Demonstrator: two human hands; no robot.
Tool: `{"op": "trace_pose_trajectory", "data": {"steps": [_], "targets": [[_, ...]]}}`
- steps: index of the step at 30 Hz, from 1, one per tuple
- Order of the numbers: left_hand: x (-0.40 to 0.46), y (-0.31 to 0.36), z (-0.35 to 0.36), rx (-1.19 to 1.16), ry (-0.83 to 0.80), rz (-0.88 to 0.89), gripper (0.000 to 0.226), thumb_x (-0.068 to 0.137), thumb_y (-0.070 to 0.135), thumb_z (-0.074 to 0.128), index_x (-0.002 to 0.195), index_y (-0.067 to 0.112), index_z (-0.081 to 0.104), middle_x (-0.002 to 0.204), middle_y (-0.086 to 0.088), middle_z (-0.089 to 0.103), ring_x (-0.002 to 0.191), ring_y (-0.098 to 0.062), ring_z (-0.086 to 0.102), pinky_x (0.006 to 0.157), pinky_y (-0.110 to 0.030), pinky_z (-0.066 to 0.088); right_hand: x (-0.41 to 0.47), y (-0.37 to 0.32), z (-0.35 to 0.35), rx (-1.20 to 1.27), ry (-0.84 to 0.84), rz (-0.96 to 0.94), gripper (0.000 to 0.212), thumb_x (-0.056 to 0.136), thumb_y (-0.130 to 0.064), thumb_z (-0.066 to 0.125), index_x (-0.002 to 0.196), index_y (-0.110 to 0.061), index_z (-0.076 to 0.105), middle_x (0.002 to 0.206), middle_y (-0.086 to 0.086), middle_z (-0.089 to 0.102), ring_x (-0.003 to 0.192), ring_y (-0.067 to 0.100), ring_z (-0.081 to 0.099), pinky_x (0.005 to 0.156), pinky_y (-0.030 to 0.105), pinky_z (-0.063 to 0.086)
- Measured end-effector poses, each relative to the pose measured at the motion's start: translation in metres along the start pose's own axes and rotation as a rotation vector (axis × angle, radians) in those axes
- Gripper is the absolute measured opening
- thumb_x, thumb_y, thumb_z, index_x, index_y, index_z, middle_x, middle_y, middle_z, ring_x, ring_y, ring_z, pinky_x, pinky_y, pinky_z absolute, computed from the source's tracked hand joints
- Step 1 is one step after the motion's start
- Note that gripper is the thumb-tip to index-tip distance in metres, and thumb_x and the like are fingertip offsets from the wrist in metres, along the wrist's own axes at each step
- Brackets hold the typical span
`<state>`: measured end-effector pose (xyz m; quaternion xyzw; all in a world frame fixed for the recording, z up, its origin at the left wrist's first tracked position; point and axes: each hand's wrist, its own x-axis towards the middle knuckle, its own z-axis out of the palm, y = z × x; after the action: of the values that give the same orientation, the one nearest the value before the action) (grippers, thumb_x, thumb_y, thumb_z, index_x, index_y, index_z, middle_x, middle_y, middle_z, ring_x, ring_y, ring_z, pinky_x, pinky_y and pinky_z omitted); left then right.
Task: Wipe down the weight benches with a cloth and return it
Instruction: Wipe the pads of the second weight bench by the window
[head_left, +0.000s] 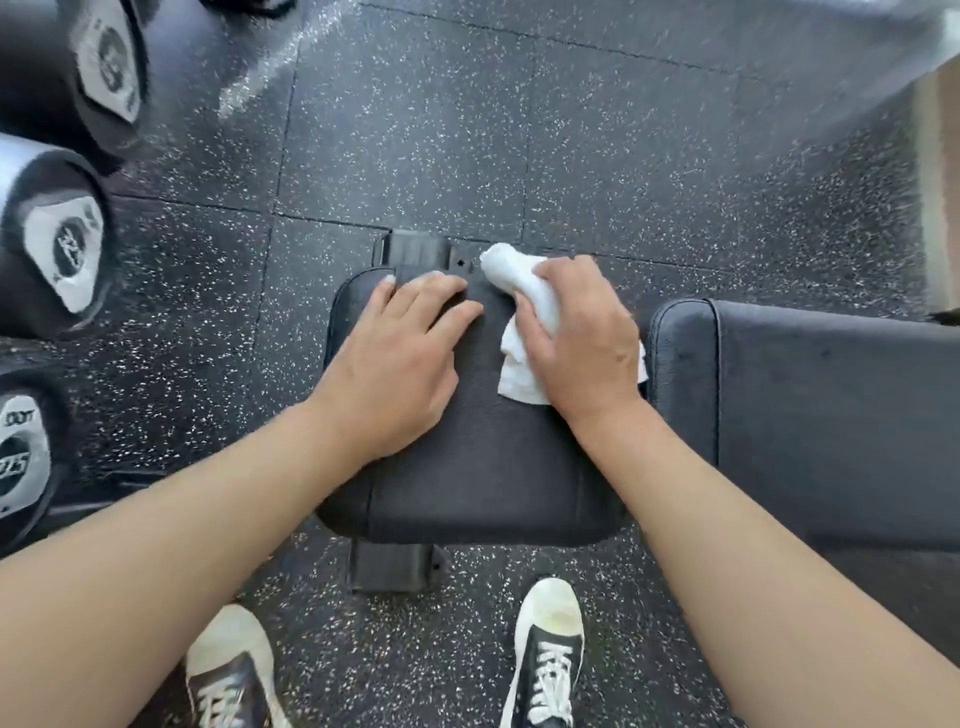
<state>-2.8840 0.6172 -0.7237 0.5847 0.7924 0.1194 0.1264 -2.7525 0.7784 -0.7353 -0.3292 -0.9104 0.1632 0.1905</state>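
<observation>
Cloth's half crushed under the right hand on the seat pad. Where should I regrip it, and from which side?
Regrip the bunched far end of the cloth, coming from above. It stands raised and free beyond the right hand, probably easier to pinch than the flat near corner lying on the seat pad.

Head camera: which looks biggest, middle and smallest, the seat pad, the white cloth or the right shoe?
1. Seat pad, clearly the biggest.
2. and 3. Right shoe and cloth look about alike; the right hand hides part of the cloth, so I won't rank them.
</observation>
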Motion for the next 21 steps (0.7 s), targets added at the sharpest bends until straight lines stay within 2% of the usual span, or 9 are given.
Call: {"op": "trace_pose_trajectory", "data": {"steps": [5, 7, 10, 13, 17, 21], "targets": [[0.064, 0.027, 0.012, 0.042, -0.106, 0.052, 0.055, 0.100, 0.028, 0.047, 0.153, 0.015, 0.047, 0.155, -0.005, 0.049, 0.144, -0.027, 0.045, 0.119, -0.053, 0.030, -0.080, 0.011, -0.021, 0.048, 0.044, 0.149, 0.028, 0.096, -0.029, 0.061, 0.113, -0.007, 0.064, 0.094, 0.013, 0.056, 0.079, 0.033, 0.055, 0.070, 0.050, 0.050], [0.077, 0.035, 0.018, 0.047, -0.091, 0.006, 0.054, 0.099, 0.035, 0.040, 0.150, 0.018, 0.050, 0.147, -0.003, 0.058, 0.136, -0.025, 0.053, 0.112, -0.048, 0.036, -0.107, 0.011, -0.028, 0.073, 0.042, 0.243, 0.028, 0.097, -0.030, 0.058, 0.120, -0.015, 0.057, 0.097, 0.011, 0.056, 0.081, 0.032, 0.053, 0.070, 0.050, 0.049], [0.080, 0.039, 0.026, 0.036, -0.024, -0.045, 0.052, 0.097, 0.037, 0.041, 0.144, 0.018, 0.055, 0.136, 0.000, 0.065, 0.126, -0.024, 0.059, 0.105, -0.044, 0.040, -0.122, 0.011, -0.030, 0.056, 0.030, 0.338, 0.029, 0.097, -0.030, 0.057, 0.124, -0.021, 0.050, 0.098, 0.007, 0.054, 0.082, 0.027, 0.049, 0.071, 0.046, 0.047], [0.081, 0.039, 0.027, 0.041, -0.013, -0.041, 0.052, 0.096, 0.036, 0.043, 0.144, 0.018, 0.055, 0.134, -0.001, 0.065, 0.123, -0.024, 0.058, 0.104, -0.044, 0.041, -0.101, 0.013, -0.029, 0.085, 0.071, 0.364, 0.028, 0.096, -0.027, 0.061, 0.121, -0.015, 0.057, 0.096, 0.011, 0.056, 0.080, 0.030, 0.050, 0.069, 0.048, 0.047], [0.085, 0.041, 0.029, 0.090, -0.037, -0.047, 0.052, 0.094, 0.034, 0.043, 0.141, 0.016, 0.054, 0.129, -0.006, 0.064, 0.111, -0.032, 0.058, 0.097, -0.047, 0.042, -0.026, 0.023, -0.018, 0.100, 0.095, 0.467, 0.025, 0.094, -0.025, 0.069, 0.112, -0.007, 0.069, 0.098, 0.013, 0.060, 0.085, 0.036, 0.055, 0.070, 0.049, 0.046], [0.086, 0.039, 0.030, 0.114, -0.042, -0.035, 0.052, 0.093, 0.034, 0.041, 0.139, 0.012, 0.055, 0.127, -0.008, 0.063, 0.105, -0.033, 0.056, 0.091, -0.049, 0.043, 0.038, 0.037, -0.006, 0.066, -0.004, 0.483, 0.027, 0.100, -0.037, 0.058, 0.114, -0.014, 0.063, 0.109, 0.006, 0.060, 0.100, 0.029, 0.055, 0.082, 0.041, 0.043]]}}
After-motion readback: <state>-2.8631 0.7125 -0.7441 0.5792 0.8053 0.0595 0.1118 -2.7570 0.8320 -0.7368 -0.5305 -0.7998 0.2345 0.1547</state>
